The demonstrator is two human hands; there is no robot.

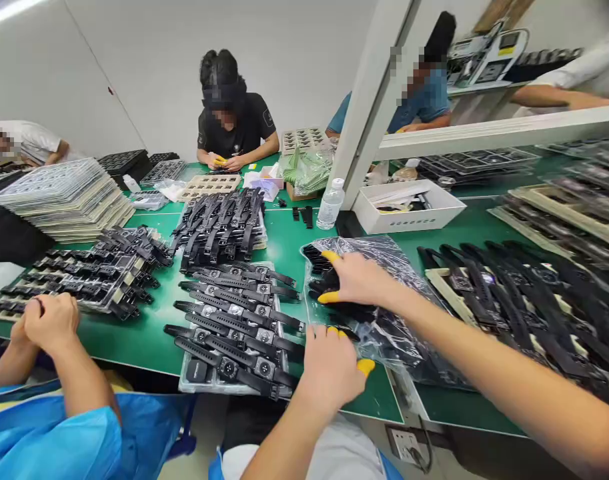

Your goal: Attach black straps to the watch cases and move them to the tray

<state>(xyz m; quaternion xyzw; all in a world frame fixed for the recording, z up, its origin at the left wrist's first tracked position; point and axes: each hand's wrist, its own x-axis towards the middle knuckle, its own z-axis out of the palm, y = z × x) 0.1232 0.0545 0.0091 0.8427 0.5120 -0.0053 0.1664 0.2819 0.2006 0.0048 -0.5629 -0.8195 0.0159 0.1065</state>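
We set the right hand (361,283) wide, thumb and finger apart, over black pieces (325,279) at the end of the plastic bag (384,252) on the table (144,343); we could not tell whether the curled left hand (331,367) gripped anything. Steadying the bag seemed advisable.

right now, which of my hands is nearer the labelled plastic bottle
Right. Your right hand is in front of the labelled plastic bottle; your left hand is farther back, nearer your body.
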